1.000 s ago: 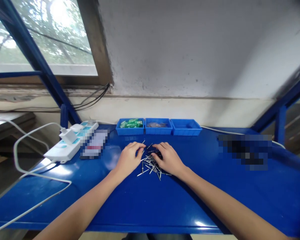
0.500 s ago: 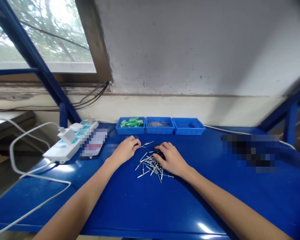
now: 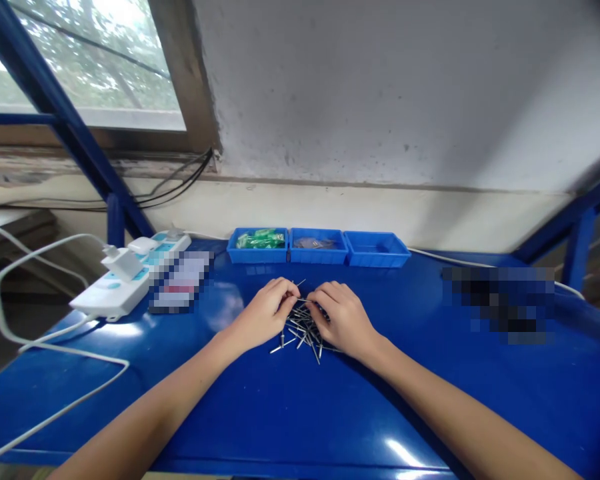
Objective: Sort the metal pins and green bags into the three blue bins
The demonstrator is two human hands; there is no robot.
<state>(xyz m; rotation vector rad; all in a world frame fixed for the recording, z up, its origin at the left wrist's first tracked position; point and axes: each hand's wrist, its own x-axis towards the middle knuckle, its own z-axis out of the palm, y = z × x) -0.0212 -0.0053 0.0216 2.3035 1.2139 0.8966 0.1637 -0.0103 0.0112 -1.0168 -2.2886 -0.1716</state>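
Note:
A loose pile of silver blind rivets lies on the blue table, partly hidden under my fingers. My left hand is closed at the pile's left side, its thumb and fingers pinching rivets; one thin pin pokes out beyond the fingertips. Over the pile's right side, my right hand curls with thumb and forefinger together at the end of a rivet that spans the small gap between both hands. How many rivets the left fingers hold is hidden.
Three blue bins stand along the back: one with green packets, a middle bin with greyish pieces, and a right bin. At left are a white power strip, its cables and a blurred phone. A pixelated dark object lies right.
My left hand has moved right, up to the pile and close to my right hand. My right fingers have closed from resting on the pile to a pinch. The view has shifted slightly.

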